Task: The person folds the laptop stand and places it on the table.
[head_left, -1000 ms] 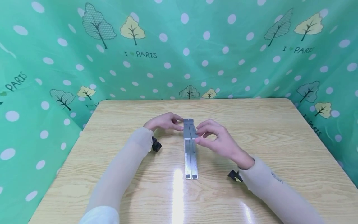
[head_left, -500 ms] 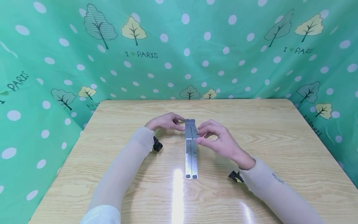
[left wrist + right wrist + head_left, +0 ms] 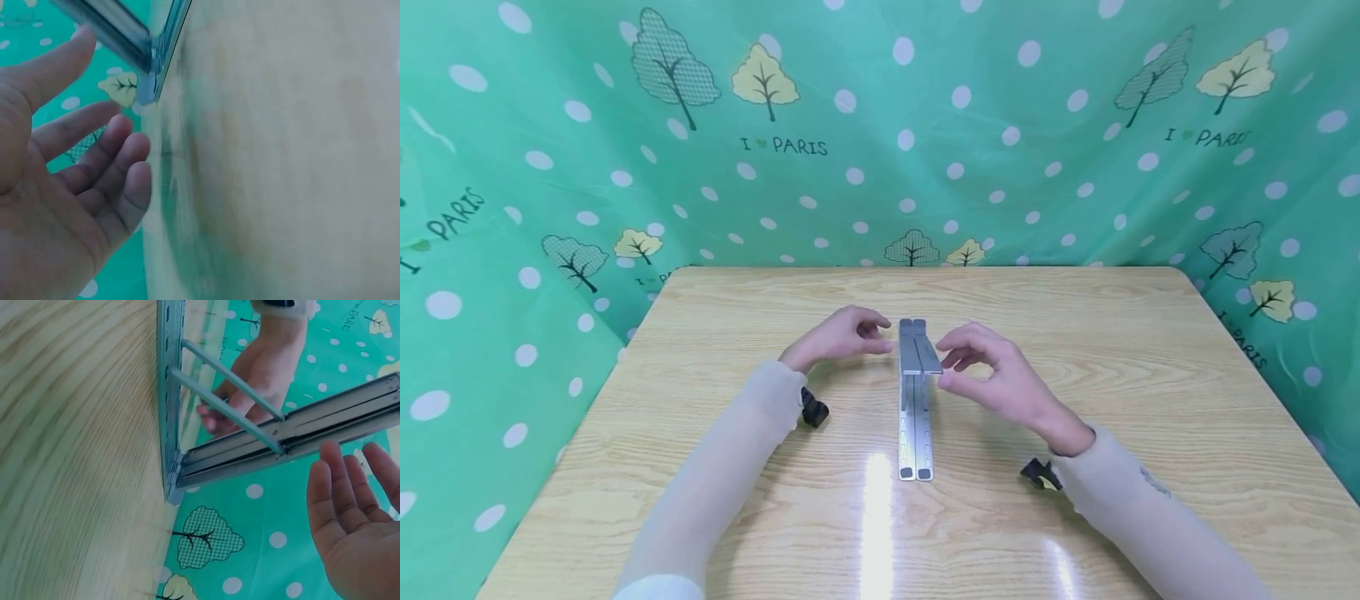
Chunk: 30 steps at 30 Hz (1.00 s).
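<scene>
Silver-grey metal stands clear of my left hand [image 3: 844,335] now: a second ago the forefinger and thumb reached right to the edge of the stand [image 3: 907,446], and at this moment a narrow gap shows between them. My right hand [image 3: 1003,379] has drawn back slightly toward three o'clock as well, so more of the near corner of the upper bars [image 3: 912,357] comes into sight. The stand itself sits in about the same spot, near the middle of the wood-grain table [image 3: 1060,308], between my two hands. Its long axis runs from twelve o'clock to six, with the dark-tipped ends of the base rails toward me at six and the hinge [image 3: 175,467] at the far, twelve o'clock end. From there the upper bars climb back toward six at a slant, and two thin struts [image 3: 225,406] bridge them and the base. Seen from the stand, my left hand lies at ten o'clock, released, its fingers loosely bent. My right hand lies between two and three, fingers relaxed and grasping nothing, just beside the upper bars; I can't tell whether a fingertip still brushes them. Beyond the table, at twelve, hangs the green spotted cloth [image 3: 850,125].
</scene>
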{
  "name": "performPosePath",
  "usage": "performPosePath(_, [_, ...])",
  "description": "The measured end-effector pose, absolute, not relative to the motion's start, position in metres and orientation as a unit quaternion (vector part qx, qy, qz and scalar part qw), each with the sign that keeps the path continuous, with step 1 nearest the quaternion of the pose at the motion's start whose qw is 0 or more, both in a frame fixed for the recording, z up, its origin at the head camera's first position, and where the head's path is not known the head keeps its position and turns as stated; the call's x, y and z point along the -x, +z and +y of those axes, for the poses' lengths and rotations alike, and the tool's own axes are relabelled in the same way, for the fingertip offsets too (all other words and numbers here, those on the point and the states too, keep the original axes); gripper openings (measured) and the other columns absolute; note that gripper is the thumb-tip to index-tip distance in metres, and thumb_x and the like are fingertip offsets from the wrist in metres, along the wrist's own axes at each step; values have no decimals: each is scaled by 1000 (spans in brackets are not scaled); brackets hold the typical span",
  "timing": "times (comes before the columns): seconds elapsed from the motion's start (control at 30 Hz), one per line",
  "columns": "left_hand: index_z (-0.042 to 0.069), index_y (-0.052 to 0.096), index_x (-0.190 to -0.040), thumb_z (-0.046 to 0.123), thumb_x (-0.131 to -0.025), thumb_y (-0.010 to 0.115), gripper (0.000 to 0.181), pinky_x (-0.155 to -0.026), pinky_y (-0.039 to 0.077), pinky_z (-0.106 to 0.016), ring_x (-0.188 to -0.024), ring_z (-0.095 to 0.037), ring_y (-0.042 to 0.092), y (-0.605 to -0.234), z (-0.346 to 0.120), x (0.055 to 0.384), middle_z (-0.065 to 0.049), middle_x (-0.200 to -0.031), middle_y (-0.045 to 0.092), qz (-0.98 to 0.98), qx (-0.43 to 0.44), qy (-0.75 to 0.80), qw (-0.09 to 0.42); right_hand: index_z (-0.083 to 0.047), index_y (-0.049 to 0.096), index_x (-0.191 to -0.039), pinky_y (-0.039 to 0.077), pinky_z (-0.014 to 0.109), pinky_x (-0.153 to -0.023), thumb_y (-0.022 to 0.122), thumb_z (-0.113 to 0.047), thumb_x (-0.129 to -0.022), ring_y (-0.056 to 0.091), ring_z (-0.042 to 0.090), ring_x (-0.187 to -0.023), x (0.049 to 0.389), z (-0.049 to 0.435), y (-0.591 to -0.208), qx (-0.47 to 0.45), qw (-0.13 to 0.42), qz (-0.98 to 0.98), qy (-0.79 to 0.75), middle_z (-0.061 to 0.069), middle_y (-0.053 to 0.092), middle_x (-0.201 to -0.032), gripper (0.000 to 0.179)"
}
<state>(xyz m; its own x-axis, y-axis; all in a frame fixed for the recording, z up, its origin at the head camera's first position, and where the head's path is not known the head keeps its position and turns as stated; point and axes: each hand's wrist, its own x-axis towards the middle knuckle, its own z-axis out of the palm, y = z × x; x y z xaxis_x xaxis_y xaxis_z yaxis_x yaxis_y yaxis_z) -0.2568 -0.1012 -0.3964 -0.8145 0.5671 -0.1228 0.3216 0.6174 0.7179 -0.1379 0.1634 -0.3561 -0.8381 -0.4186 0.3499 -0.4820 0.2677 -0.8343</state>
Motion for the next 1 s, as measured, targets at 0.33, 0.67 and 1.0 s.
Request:
performPosePath(0.33, [2,64,-117,27,-86,72,40,-77,52,-28,-87,-14,58,-392,-106,207,1,-94,62,860,-298,398,114,-10,62,-116,50,43,-86,75,-15,-82,62,21,-92,145,177,-365,-257,-3,-805,535,4,62,-108,36])
performPosePath(0.67, [4,67,-110,17,-84,73,30,-73,53,-29,-84,-15,58,-391,-95,185,1,-90,62,849,-290,432,92,-2,64,-111,50,42,-84,72,-16,-85,62,24,-91,146,172,-366,-207,-25,-827,522,16,64,-108,31])
performPosePath(1.0, [9,68,-101,12,-84,73,19,-71,52,-27,-79,-12,58,-396,-86,183,5,-84,63,858,-280,421,93,-2,65,-108,50,46,-85,69,-6,-85,61,28,-92,154,164,-376,-189,-71,-833,514,11,65,-104,23])
